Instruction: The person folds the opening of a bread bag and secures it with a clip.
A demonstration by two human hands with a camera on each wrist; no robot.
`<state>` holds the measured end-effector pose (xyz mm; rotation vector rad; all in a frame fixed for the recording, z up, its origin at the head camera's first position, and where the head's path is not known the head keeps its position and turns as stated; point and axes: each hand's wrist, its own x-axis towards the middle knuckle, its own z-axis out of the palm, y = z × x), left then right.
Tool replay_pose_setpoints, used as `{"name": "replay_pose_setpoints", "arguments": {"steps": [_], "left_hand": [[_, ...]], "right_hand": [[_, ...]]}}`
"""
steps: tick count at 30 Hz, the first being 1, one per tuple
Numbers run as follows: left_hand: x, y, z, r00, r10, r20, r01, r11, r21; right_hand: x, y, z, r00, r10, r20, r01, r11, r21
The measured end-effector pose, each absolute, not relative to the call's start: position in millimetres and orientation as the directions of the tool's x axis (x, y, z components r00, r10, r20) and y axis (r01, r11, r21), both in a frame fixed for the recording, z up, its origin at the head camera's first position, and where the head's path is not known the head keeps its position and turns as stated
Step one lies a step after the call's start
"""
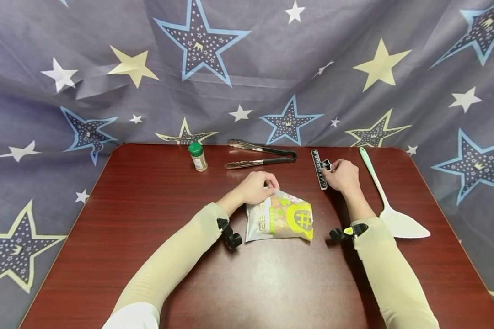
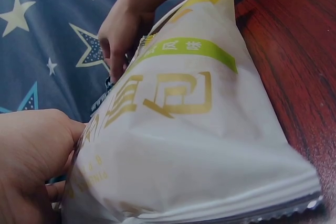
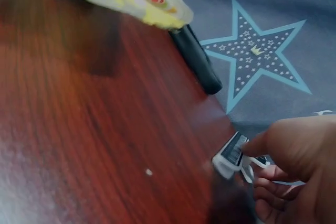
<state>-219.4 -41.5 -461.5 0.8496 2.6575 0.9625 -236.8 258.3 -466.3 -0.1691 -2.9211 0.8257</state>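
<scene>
A plastic bread packet (image 1: pixel 278 214), white and yellow with a green band, lies at the middle of the table. My left hand (image 1: pixel 258 187) grips its far edge with curled fingers. In the left wrist view the packet (image 2: pixel 173 108) hides most of that hand's fingertips. To the right, my right hand (image 1: pixel 342 176) pinches the handle of a wide black bag clip (image 1: pixel 319 170). The right wrist view shows the thumb and forefinger at the clip (image 3: pixel 233 153), with the other fingers curled beneath.
Metal tongs with black handles (image 1: pixel 277 155) lie at the back of the table (image 1: pixel 148 219). Left of them stands a green-capped seasoning bottle (image 1: pixel 198 157). A pale green spatula (image 1: pixel 399 221) lies beyond my right forearm. Star-patterned cloth (image 1: pixel 238 59) hangs behind.
</scene>
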Motion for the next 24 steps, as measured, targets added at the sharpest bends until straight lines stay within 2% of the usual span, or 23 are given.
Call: {"name": "replay_pose_setpoints", "arguments": {"steps": [7,11,19,24], "left_hand": [[-220,-41,-462,-0.824,0.567,-0.003,0.435,0.635,0.638],[-221,-41,-463,-0.829,0.559,-0.001,0.433,0.642,0.632],[-220,-40,-461,-0.827,0.562,-0.007,0.431,0.641,0.635],[-221,-41,-462,-0.826,0.564,-0.003,0.436,0.641,0.632]], "right_hand": [[-225,261,-451,-0.982,0.100,0.160,-0.010,0.820,-0.572],[-215,265,-440,-0.983,0.093,0.158,-0.025,0.785,-0.619],[-189,278,-429,-0.996,-0.083,-0.025,-0.030,0.596,-0.803],[-173,282,-429,-0.987,-0.119,-0.112,0.046,0.455,-0.889]]}}
